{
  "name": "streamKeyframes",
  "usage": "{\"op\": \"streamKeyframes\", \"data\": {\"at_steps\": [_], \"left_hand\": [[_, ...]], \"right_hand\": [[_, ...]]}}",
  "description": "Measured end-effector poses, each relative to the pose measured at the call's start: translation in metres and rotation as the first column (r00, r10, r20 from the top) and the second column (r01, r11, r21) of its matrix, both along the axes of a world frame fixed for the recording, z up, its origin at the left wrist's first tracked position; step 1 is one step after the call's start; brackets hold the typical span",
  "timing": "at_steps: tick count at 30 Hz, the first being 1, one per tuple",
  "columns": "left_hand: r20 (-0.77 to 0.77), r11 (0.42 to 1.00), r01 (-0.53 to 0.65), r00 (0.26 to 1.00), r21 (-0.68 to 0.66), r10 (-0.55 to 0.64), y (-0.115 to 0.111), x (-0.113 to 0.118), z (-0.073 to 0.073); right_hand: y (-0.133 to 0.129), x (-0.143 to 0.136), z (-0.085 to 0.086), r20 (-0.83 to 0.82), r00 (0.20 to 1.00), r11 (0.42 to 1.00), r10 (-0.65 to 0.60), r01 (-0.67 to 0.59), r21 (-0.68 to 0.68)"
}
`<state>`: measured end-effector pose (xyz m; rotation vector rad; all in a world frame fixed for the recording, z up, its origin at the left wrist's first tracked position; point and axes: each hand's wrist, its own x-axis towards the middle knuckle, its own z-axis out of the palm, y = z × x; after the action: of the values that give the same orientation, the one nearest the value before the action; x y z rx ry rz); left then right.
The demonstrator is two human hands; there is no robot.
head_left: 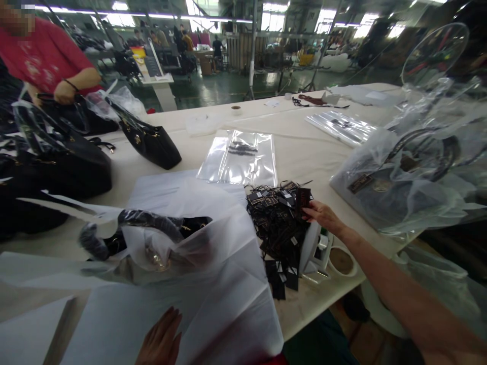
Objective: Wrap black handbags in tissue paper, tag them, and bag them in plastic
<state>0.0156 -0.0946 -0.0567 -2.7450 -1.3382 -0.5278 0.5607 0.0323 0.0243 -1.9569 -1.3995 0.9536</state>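
My right hand pinches a dark hang tag at the edge of a heap of black tags with cords. Flat on the white plastic sheets near the table's front lies my left hand, fingers extended and holding nothing. Just beyond it a handbag is partly wrapped in translucent plastic, its handle covered in clear film. A white tape dispenser and a tape roll sit beside the tag heap, below my right hand.
Clear plastic bags lie mid-table, with more clear packaging farther right. Black handbags stand at left, where a person in a red shirt handles one. A plastic-covered bag stands at the right edge.
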Motion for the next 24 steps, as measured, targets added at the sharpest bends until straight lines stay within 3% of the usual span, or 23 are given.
{"op": "streamKeyframes", "data": {"at_steps": [3,7,12,15,19,21,24], "left_hand": [[0.107,0.998,0.062,0.992,-0.004,-0.061,0.018,0.049,0.024],[0.288,0.988,0.152,0.948,-0.040,-0.134,0.043,0.113,0.059],[0.566,0.922,0.239,0.824,-0.304,-0.026,0.070,0.175,0.097],[0.659,0.818,0.286,0.739,-0.498,0.143,0.081,0.202,0.110],[0.651,0.614,0.345,0.655,-0.710,0.383,0.085,0.219,0.111],[0.650,0.516,0.410,0.591,-0.752,0.478,0.083,0.220,0.108],[0.652,0.423,0.504,0.485,-0.753,0.582,0.078,0.216,0.106]], "right_hand": [[-0.007,-0.021,0.010,-0.246,0.963,0.988,-0.111,0.133,0.075],[-0.021,-0.052,0.037,-0.414,0.905,0.972,-0.092,0.172,0.160],[-0.037,-0.093,0.065,-0.569,0.821,0.977,-0.055,0.161,0.139],[-0.045,-0.117,0.072,-0.629,0.777,0.988,-0.033,0.122,0.098],[-0.051,-0.143,0.078,-0.663,0.748,0.996,0.021,0.043,0.080],[-0.052,-0.151,0.079,-0.681,0.731,0.997,0.028,0.028,0.072],[-0.051,-0.158,0.076,-0.709,0.705,0.998,0.016,0.028,0.051]]}}
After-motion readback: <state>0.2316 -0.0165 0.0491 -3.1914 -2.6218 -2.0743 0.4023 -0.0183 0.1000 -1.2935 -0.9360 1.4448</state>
